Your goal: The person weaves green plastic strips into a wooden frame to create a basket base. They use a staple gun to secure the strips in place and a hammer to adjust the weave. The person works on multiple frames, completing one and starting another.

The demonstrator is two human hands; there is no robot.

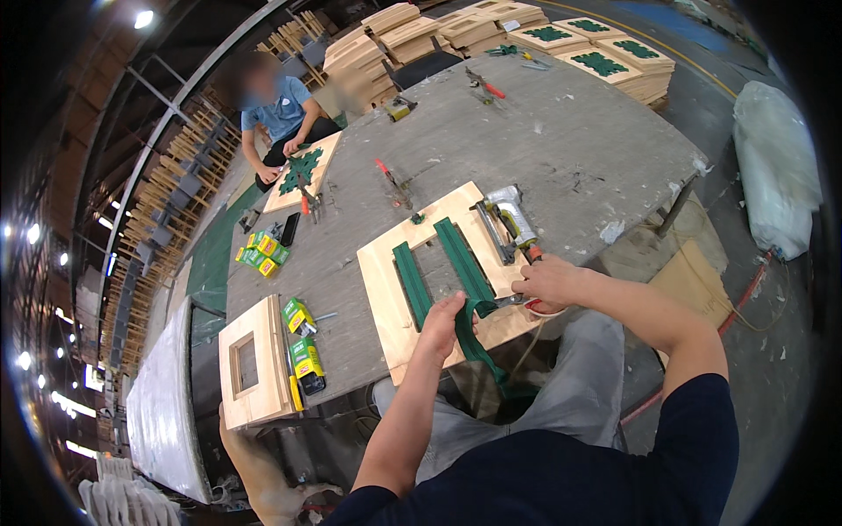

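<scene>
A pale wooden frame panel lies on the table in front of me, with green webbing straps running across its opening. My left hand pinches one strap at the panel's near edge. The strap's loose tail hangs down toward my lap. In my right hand are scissors with a reddish handle loop, their blades at the strap just right of my left fingers. Whether the blades touch the strap, I cannot tell. A silver staple gun rests on the panel's far right corner, just beyond my right hand.
Stacked wooden frames stand at the table's left, beside yellow-green boxes. More small boxes and a black phone lie farther off. Red-handled pliers lie mid-table. A co-worker handles another webbed panel.
</scene>
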